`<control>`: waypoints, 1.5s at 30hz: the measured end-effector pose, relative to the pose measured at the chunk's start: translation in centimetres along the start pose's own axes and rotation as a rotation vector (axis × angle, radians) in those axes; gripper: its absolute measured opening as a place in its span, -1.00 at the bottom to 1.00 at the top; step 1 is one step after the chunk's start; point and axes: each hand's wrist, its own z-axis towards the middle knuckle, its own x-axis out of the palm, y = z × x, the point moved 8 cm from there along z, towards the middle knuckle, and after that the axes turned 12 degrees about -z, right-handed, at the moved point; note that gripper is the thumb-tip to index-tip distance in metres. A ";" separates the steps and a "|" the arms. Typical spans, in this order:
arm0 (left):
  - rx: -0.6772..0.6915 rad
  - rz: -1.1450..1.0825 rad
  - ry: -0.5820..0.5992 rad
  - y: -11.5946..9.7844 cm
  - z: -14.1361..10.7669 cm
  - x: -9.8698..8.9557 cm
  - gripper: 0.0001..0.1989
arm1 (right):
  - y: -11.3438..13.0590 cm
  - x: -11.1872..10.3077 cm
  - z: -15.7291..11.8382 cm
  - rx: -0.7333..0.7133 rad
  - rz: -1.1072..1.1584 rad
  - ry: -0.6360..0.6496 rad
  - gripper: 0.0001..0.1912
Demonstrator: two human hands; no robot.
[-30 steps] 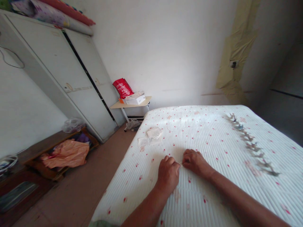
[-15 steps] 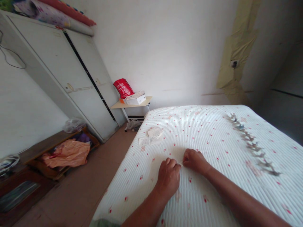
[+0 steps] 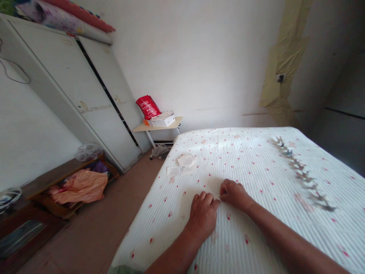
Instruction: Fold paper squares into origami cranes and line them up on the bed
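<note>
My left hand (image 3: 203, 213) and my right hand (image 3: 234, 193) meet low over the white quilted bed cover (image 3: 245, 152), both closed in a pinch. Between their fingertips shows a small, thin whitish piece (image 3: 218, 197); the fingers cover most of it, so its kind cannot be made out. Beyond my left hand lie a few flat scraps of printed paper (image 3: 186, 160). To the right, a slanting row of several small grey-brown folded figures (image 3: 303, 176) stands on the cover, blurred at this distance.
At the bed's far left corner is a small table (image 3: 156, 126) with a red bag (image 3: 148, 107) and a white box (image 3: 164, 121). A tall pale cabinet (image 3: 62, 76) lines the left wall. Near it, an orange plastic bag (image 3: 80, 185) rests on a low wooden unit (image 3: 61, 171).
My hands stay nearly in place, pinched together. My left fingertips have shifted slightly right, and a little more of the whitish piece shows. The view has moved slightly.
</note>
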 end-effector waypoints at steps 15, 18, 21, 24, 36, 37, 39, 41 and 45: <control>-0.001 -0.019 0.013 0.0 0.1 0.0 -0.82 | -1.1 0.9 0.5 -0.022 0.155 0.015 -0.93; -0.006 -0.014 0.015 0.1 0.1 0.0 -0.81 | -0.8 0.4 0.2 -0.006 0.112 -0.032 -0.94; -0.008 -0.014 0.016 0.1 0.0 0.0 -0.80 | -0.9 0.4 0.1 -0.017 0.130 -0.028 -0.89; -0.004 -0.018 0.016 0.0 0.0 -0.1 -0.80 | -1.2 0.7 0.3 -0.035 0.172 -0.001 -0.84; -0.039 -0.059 0.029 0.3 0.0 0.1 -0.78 | -1.4 1.0 0.3 -0.082 0.276 -0.043 -0.83; -0.043 -0.075 0.025 0.4 0.0 0.0 -0.78 | -1.5 0.9 0.1 -0.116 0.307 -0.057 -0.81; -0.052 -0.122 0.016 0.6 0.1 0.0 -0.75 | -1.4 0.3 -0.4 -0.212 0.384 -0.117 -0.78; -0.069 -0.185 -0.001 1.0 0.4 -0.1 -0.72 | -1.1 -0.3 -1.1 -0.314 0.452 -0.186 -0.78; -0.109 -0.310 -0.036 1.9 0.9 -0.1 -0.70 | -0.5 -0.4 -2.0 -0.410 0.377 -0.240 -0.79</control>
